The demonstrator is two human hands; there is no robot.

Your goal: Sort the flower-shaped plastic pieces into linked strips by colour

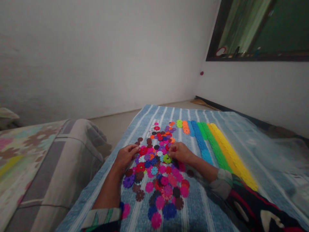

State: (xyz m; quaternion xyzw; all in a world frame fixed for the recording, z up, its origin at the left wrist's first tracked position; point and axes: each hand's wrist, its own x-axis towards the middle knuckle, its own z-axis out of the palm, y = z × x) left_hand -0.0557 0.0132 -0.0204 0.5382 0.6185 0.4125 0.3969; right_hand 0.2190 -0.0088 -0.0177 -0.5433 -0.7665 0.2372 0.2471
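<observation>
A loose pile of flower-shaped plastic discs, among them a pink one [159,202], lies between my hands. My right hand [180,152] reaches over the pile's right side, thumb and fingers pinched on the edge of a lime-green flower disc [167,158]. At the left edge, near a red disc [143,150], is my left hand [126,157], its fingers bent and close together; anything between the fingertips is too small to make out. Brown discs [140,195], purple discs [128,181] and a light-blue disc [154,170] overlap in the pile.
Sorted rows of overlapping discs run along the right: yellow [238,161], green [218,154], blue [200,138], with short orange [185,127] and lime [179,123] rows. Clear plastic bags [272,151] lie further right on the striped cloth [130,137]. A cloth-covered bed or seat [79,154] stands left.
</observation>
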